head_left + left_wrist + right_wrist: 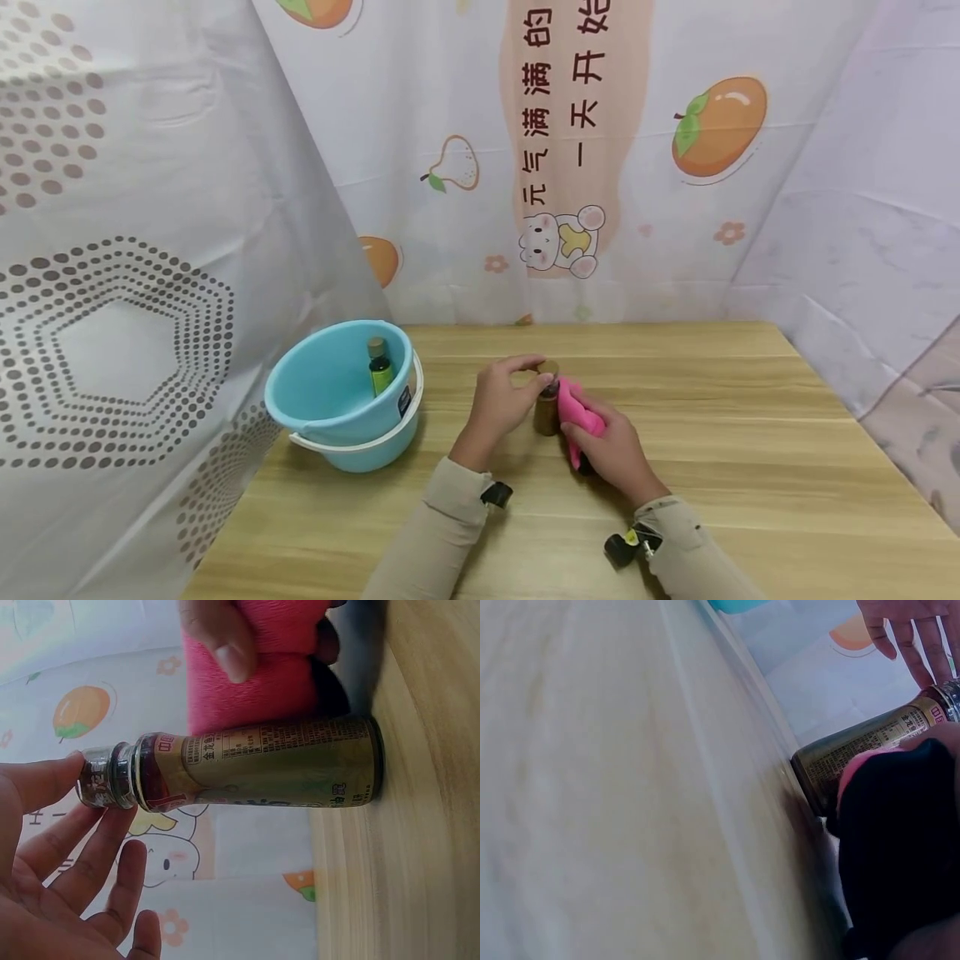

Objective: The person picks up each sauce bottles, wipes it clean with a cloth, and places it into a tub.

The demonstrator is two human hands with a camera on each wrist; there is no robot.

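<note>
A brownish-gold oil bottle with a printed label stands upright on the wooden table. My left hand pinches its cap between thumb and fingertips, the other fingers spread. In my right hand is a pink plush cloth item with a black part; its exact kind cannot be made out. The pink plush lies right against the bottle's side in the left wrist view. Much of the right hand is hidden behind the black part in the right wrist view.
To the left stands a light blue bucket with a white handle. Inside it leans a dark bottle with a green-yellow label. A printed curtain hangs behind the wooden table.
</note>
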